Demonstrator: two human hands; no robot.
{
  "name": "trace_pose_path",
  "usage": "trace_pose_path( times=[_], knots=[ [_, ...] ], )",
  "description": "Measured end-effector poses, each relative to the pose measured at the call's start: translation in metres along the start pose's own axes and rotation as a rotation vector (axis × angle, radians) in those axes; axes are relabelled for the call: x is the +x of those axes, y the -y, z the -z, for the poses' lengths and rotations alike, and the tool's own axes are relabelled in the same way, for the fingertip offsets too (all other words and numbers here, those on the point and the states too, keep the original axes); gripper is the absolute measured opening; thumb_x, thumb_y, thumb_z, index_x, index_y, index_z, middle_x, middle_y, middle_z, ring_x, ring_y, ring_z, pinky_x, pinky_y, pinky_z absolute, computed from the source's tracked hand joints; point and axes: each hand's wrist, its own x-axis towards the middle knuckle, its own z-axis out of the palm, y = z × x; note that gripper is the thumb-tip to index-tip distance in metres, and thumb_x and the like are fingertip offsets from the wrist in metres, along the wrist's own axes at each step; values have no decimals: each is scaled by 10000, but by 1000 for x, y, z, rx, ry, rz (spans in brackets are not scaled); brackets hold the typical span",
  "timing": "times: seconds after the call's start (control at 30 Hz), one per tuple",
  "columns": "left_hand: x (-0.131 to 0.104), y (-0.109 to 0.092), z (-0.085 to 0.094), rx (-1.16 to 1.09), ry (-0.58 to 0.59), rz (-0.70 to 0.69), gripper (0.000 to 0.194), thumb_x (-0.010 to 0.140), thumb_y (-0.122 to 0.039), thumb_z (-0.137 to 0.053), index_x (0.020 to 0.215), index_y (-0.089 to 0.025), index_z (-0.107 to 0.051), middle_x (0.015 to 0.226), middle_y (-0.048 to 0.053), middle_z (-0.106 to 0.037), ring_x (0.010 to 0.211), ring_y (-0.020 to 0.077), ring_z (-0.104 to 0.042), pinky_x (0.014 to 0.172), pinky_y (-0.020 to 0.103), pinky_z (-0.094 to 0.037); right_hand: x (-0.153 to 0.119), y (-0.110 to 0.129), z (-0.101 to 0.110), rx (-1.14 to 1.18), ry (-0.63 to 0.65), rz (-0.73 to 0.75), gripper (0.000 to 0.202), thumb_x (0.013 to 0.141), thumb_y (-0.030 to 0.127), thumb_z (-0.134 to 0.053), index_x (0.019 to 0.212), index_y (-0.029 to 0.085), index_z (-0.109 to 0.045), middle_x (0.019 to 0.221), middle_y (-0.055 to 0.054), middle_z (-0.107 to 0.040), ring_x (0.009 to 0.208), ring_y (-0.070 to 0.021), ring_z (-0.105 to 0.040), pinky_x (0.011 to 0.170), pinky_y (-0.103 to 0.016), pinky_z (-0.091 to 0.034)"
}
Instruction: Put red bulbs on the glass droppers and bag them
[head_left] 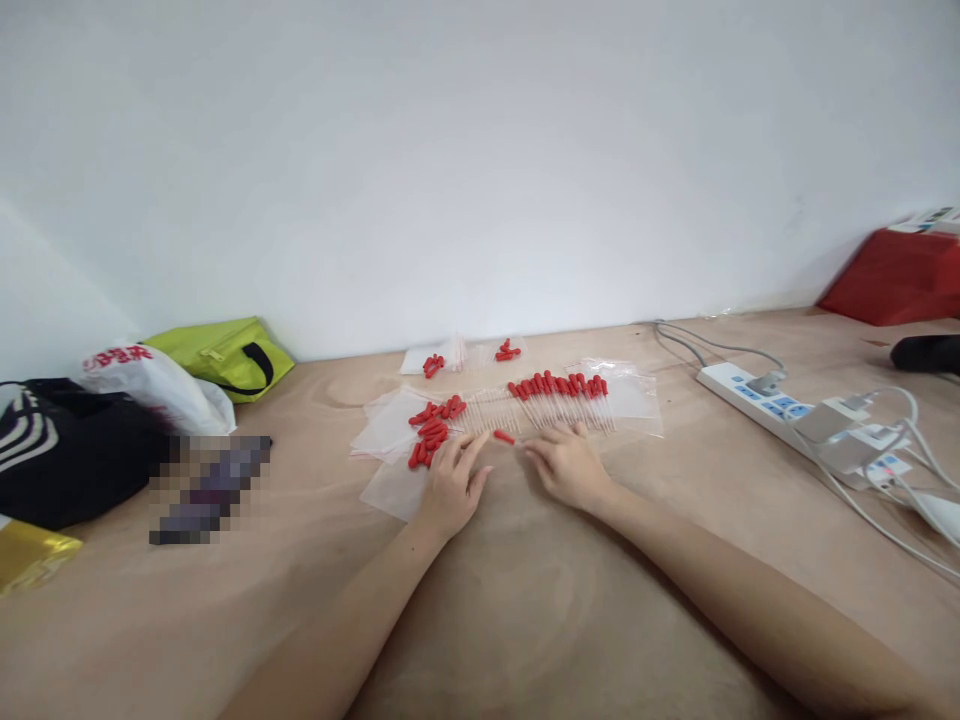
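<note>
My left hand [452, 485] rests on the table with its fingers apart, beside a pile of small red rubber-like caps [431, 432]. A single red cap [504, 437] lies between my two hands, close to the left fingertips. My right hand [568, 468] is loosely curved on the table, fingers apart and holding nothing visible. Just beyond it runs a row of thin pale sticks topped with red caps [559, 385]. Bare thin sticks [491, 410] continue that row to the left. Clear plastic bags [394, 485] lie under and around the red pile.
Smaller red groups [508, 350] sit on bags near the wall. At right is a white power strip [750, 395] with chargers and cables. A red bag [896, 275] stands far right. On the left are a lime-green bag [225, 350], a white plastic bag [161, 385] and a black bag [75, 450].
</note>
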Motion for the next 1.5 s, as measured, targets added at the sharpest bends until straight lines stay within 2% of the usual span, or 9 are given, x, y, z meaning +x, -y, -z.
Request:
trace_pose_path(
  times=[0.07, 0.2, 0.33, 0.6, 0.73, 0.83, 1.0, 1.2, 1.5],
  knots=[
    [0, -1, 0, 9, -11, 68, 317, 833, -226, -468, 1140, -158, -497, 1026, 106, -532, 966, 227, -486, 841, 387, -403, 6, -14, 1, 28, -86, -226, 215, 828, 217, -420, 909, 190, -617, 837, -67, -627, 822, -191, -499, 681, -315, -215],
    [1, -5, 0, -63, 147, 57, 162, 836, -203, -454, 903, -163, -596, 902, 70, -575, 846, 191, -530, 777, 350, -429, 23, -51, -1, 67, -247, -691, 254, 803, 244, -409, 987, 175, -571, 839, -59, -640, 867, -217, -516, 736, -337, -226],
    [2, -5, 0, -90, 182, 25, 170, 847, -190, -439, 858, -158, -605, 842, 58, -592, 794, 174, -538, 744, 330, -426, 35, -78, -8, 59, -251, -879, 231, 787, 279, -415, 915, 164, -569, 822, -67, -641, 860, -237, -519, 767, -367, -216],
    [2, -7, 0, -15, 141, 36, 130, 819, -202, -484, 862, -172, -603, 841, 53, -602, 812, 188, -535, 749, 335, -414, 43, -72, -16, -17, -308, -802, 249, 791, 333, -420, 849, 160, -591, 896, -95, -627, 892, -240, -492, 767, -365, -219],
    [3, -2, 3, 227, -75, 184, 126, 763, -258, -561, 867, -192, -591, 880, 70, -610, 873, 252, -514, 770, 399, -365, 57, -42, -17, -11, -199, -644, 271, 799, 350, -418, 777, 188, -634, 873, -83, -641, 868, -228, -508, 785, -384, -218],
    [3, 7, 7, 369, -190, 327, 161, 735, -308, -582, 846, -192, -564, 854, 81, -600, 851, 271, -506, 731, 399, -349, 71, -21, -23, -26, -78, -651, 287, 791, 353, -426, 781, 184, -658, 846, -107, -649, 872, -243, -522, 780, -399, -226],
    [1, 16, 12, 448, -133, 409, 193, 698, -375, -606, 763, -200, -556, 847, 72, -574, 844, 269, -488, 713, 389, -331, 88, -8, -32, -50, 29, -744, 297, 765, 327, -437, 793, 140, -666, 835, -137, -653, 866, -251, -549, 786, -406, -239],
    [-1, 12, 21, 541, -84, 316, 319, 696, -505, -576, 659, -190, -554, 799, 81, -554, 809, 256, -474, 716, 398, -317, 92, -10, -35, -35, 48, -789, 325, 759, 325, -431, 794, 106, -669, 840, -157, -656, 868, -261, -557, 801, -410, -239],
    [-1, 6, 28, 584, -57, 203, 184, 732, -300, -552, 594, -183, -585, 768, 96, -565, 794, 256, -480, 747, 438, -318, 84, -10, -38, -26, -90, -738, 304, 795, 284, -389, 779, 126, -649, 854, -146, -647, 856, -258, -541, 779, -398, -244]
  ],
)
